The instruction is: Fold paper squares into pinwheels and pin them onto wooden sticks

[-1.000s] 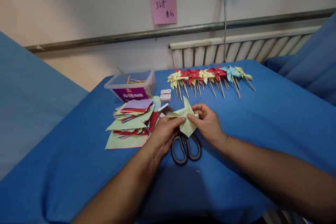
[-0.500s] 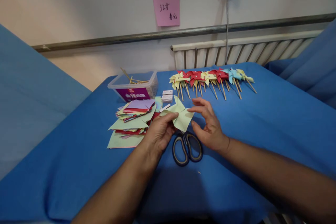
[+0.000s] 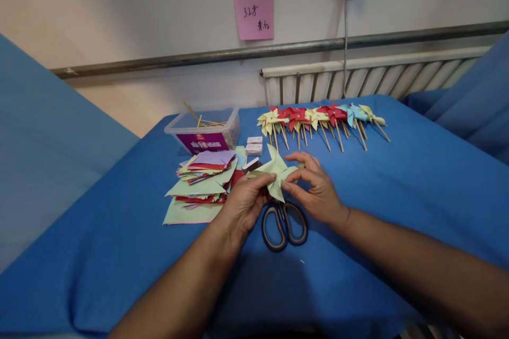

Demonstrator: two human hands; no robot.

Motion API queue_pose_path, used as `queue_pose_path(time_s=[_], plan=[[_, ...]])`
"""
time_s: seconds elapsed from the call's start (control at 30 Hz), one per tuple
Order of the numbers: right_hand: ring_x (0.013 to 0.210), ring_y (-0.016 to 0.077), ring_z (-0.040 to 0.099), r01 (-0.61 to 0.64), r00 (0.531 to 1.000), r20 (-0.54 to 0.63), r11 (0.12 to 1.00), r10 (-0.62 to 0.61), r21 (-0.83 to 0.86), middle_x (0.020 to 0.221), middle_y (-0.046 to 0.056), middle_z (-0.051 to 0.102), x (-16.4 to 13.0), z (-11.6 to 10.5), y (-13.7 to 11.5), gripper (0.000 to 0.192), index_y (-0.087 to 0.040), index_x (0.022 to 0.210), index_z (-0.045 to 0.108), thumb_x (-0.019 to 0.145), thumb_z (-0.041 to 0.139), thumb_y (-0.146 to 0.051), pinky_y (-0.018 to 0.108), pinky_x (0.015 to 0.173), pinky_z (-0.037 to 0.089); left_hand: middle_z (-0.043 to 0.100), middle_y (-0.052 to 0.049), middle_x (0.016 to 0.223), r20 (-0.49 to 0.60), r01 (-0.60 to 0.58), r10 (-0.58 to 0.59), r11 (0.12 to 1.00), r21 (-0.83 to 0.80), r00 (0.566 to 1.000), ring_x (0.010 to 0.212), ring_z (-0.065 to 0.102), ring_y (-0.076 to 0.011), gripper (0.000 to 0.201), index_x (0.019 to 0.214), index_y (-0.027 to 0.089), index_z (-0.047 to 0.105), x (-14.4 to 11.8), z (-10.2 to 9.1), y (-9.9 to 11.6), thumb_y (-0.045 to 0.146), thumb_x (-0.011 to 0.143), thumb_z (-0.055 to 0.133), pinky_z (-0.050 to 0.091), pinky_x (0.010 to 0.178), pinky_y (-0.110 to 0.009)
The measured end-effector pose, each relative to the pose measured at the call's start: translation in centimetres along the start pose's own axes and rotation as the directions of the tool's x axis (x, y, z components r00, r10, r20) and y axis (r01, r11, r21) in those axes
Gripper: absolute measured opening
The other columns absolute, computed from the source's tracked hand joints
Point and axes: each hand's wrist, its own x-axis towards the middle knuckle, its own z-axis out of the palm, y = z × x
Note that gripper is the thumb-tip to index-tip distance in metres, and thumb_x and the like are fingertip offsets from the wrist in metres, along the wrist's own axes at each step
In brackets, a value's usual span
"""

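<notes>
My left hand [image 3: 243, 202] and right hand [image 3: 316, 190] both pinch a pale green paper piece [image 3: 275, 174], folded into points, held just above the blue table [image 3: 397, 190]. Fingers of each hand are closed on its edges. Scissors [image 3: 283, 222] lie directly beneath. A stack of coloured paper squares [image 3: 201, 180] sits to the left; finished pinwheels [image 3: 318, 116] lie in a row beyond.

The folded paper [image 3: 277, 176] is pale green, the cloth [image 3: 397, 190] plain blue. The pinwheels [image 3: 318, 115] run yellow, red and light blue; the wall note [image 3: 253, 12] is pink
</notes>
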Motion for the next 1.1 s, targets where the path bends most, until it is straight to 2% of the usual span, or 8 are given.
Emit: queue_pose_path(time_s=[0.13, 0.23, 0.33, 0.47, 0.6, 0.7, 0.83, 1.1], plan=[[0.113, 0.0239, 0.056, -0.111, 0.993, -0.021, 0.99, 0.113, 0.085, 0.117, 0.007, 0.061, 0.0, 0.2, 0.4, 0.012, -0.023, 0.074, 0.061, 0.084, 0.066, -0.03, 0.045, 0.101, 0.039, 0.071, -0.005, 0.073, -0.001, -0.013, 0.013, 0.999, 0.033, 1.0, 0.062, 0.064, -0.0141, 0.024, 0.085, 0.01, 0.07, -0.2, 0.2, -0.1, 0.013, 0.062, 0.078, 0.052, 0.063, -0.025], [0.112, 0.0231, 0.056, -0.127, 0.992, 0.012, 0.986, 0.127, 0.112, 0.115, 0.007, 0.062, 0.0, 0.2, 0.7, 0.011, -0.023, 0.077, 0.062, 0.087, 0.062, -0.028, 0.044, 0.102, 0.039, 0.072, -0.005, 0.073, -0.016, -0.03, 0.03, 0.999, 0.033, 0.999, 0.063, 0.064, -0.0144, 0.024, 0.084, 0.01, 0.07, -0.1, 0.1, 0.0, 0.013, 0.062, 0.078, 0.053, 0.063, -0.025], [0.116, 0.0236, 0.055, -0.12, 0.993, 0.032, 0.986, 0.117, 0.116, 0.118, 0.007, 0.06, -0.1, 0.3, 0.6, 0.002, -0.024, 0.084, 0.064, 0.084, 0.064, -0.026, 0.044, 0.103, 0.039, 0.073, -0.006, 0.078, -0.04, -0.019, 0.018, 0.999, -0.028, 0.999, 0.064, 0.065, -0.0147, 0.024, 0.087, 0.011, 0.068, 0.1, 0.0, 0.2, 0.012, 0.065, 0.076, 0.054, 0.063, -0.025], [0.123, 0.0236, 0.05, -0.137, 0.99, -0.006, 0.982, 0.139, 0.129, 0.129, 0.006, 0.054, -0.1, 0.4, 0.5, 0.006, -0.025, 0.084, 0.066, 0.079, 0.069, -0.023, 0.044, 0.106, 0.037, 0.073, -0.006, 0.081, -0.028, 0.04, -0.042, 0.995, -0.096, 0.999, 0.065, 0.067, -0.0155, 0.022, 0.091, 0.01, 0.068, 0.3, -0.1, 0.5, 0.009, 0.07, 0.07, 0.055, 0.064, -0.026], [0.124, 0.0231, 0.05, -0.204, 0.977, -0.009, 0.956, 0.211, 0.211, 0.13, 0.006, 0.053, 0.0, 0.6, 0.8, 0.003, -0.024, 0.081, 0.067, 0.079, 0.07, -0.025, 0.044, 0.108, 0.036, 0.072, -0.005, 0.076, -0.03, 0.072, -0.076, 0.991, -0.116, 0.997, 0.06, 0.066, -0.0143, 0.018, 0.09, 0.01, 0.067, 0.3, -0.1, 0.6, 0.006, 0.073, 0.065, 0.056, 0.063, -0.026], [0.122, 0.0226, 0.051, -0.235, 0.971, 0.008, 0.939, 0.241, 0.252, 0.131, 0.008, 0.051, 0.1, 0.7, 1.1, 0.01, -0.023, 0.085, 0.067, 0.077, 0.072, -0.027, 0.044, 0.108, 0.037, 0.073, -0.004, 0.078, -0.023, 0.071, -0.075, 0.986, -0.151, 0.997, 0.063, 0.067, -0.0148, 0.019, 0.091, 0.011, 0.067, 0.4, -0.2, 0.7, 0.004, 0.073, 0.064, 0.056, 0.063, -0.025], [0.124, 0.0216, 0.05, -0.193, 0.981, 0.016, 0.956, 0.195, 0.222, 0.134, 0.007, 0.048, 0.0, 0.8, 1.1, 0.017, -0.025, 0.09, 0.066, 0.075, 0.074, -0.023, 0.044, 0.108, 0.038, 0.073, -0.004, 0.08, -0.02, 0.098, -0.105, 0.975, -0.201, 0.994, 0.064, 0.067, -0.0141, 0.021, 0.092, 0.012, 0.067, 0.4, -0.2, 0.9, 0.003, 0.073, 0.064, 0.056, 0.061, -0.024], [0.126, 0.023, 0.047, -0.085, 0.996, -0.025, 0.985, 0.09, 0.151, 0.134, 0.006, 0.049, 0.0, 0.5, 0.3, 0.011, -0.026, 0.086, 0.068, 0.077, 0.072, -0.02, 0.044, 0.108, 0.036, 0.072, -0.004, 0.08, -0.025, 0.116, -0.124, 0.973, -0.198, 0.992, 0.064, 0.066, -0.0135, 0.023, 0.094, 0.012, 0.066, 0.2, 0.0, 1.0, 0.003, 0.073, 0.064, 0.055, 0.06, -0.023]])
